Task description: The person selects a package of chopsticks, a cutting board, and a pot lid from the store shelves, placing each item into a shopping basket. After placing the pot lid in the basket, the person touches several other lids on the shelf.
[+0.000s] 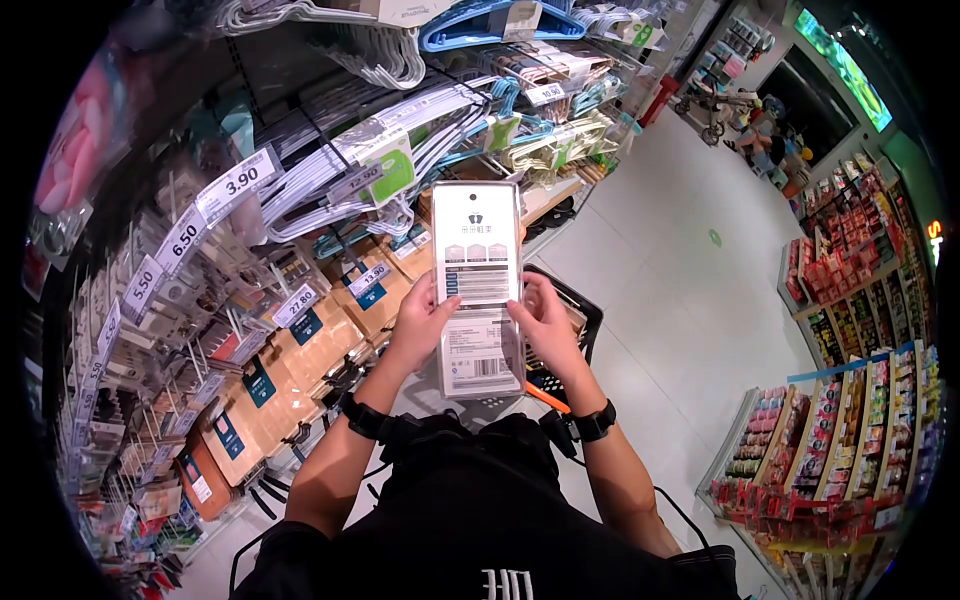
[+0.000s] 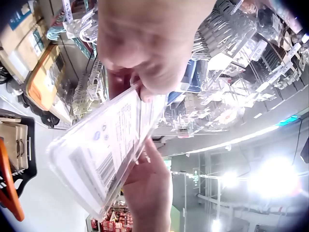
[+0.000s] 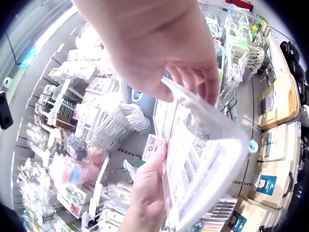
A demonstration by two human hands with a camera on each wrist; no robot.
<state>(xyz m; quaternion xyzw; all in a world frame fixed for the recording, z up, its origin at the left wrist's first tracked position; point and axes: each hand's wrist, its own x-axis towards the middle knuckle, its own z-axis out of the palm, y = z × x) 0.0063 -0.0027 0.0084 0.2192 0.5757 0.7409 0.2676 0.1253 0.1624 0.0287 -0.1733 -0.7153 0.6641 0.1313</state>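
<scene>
A tall clear plastic blister pack (image 1: 482,350) with a white printed card inside is held in front of the body, its barcode at the lower end and a hang hole at the top. My left hand (image 1: 422,322) grips its left edge, and my right hand (image 1: 550,320) grips the right edge. Both thumbs lie on the printed face, with the other fingers mostly hidden behind. In the left wrist view the pack (image 2: 108,145) sits between the two hands. The right wrist view shows the right fingers curled round one edge of the pack (image 3: 205,154).
A black basket (image 1: 592,325) with an orange handle (image 1: 546,400) is beyond the pack, partly hidden. Shelves at left carry white hangers (image 1: 310,185), wooden cutting boards (image 1: 310,350) and price tags (image 1: 240,182). Tiled floor (image 1: 670,300) runs ahead; racks of small packets (image 1: 830,430) line the right.
</scene>
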